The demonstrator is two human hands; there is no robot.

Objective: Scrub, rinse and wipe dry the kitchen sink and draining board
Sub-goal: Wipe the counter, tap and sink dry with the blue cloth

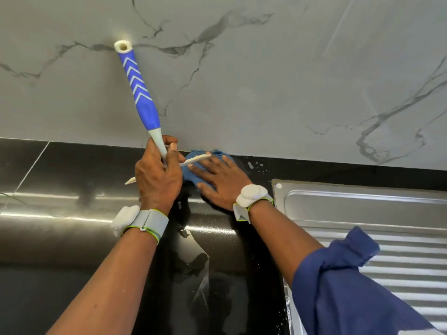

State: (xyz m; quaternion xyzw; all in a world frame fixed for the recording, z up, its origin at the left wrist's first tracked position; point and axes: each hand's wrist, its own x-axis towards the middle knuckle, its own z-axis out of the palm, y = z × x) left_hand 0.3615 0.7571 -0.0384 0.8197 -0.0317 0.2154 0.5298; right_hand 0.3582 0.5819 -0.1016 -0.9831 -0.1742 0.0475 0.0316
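Observation:
My left hand (157, 175) grips the white neck of a scrubbing brush; its blue-and-white handle (139, 85) sticks up against the marble wall. A thin white edge of the brush head (196, 159) shows beside my fingers. My right hand (217, 180) presses flat, fingers straight, on a blue cloth (191, 170) on the black counter, right at the foot of the wall. The steel draining board (362, 213) with its ridges lies to the right; my blue sleeve (338, 281) covers part of it. The sink bowl is not in view.
A grey marble-patterned wall (266, 81) rises straight behind the glossy black counter (60, 226). White droplets (251, 165) speckle the counter between the cloth and the draining board's corner. Both wrists wear grey bands with white pods.

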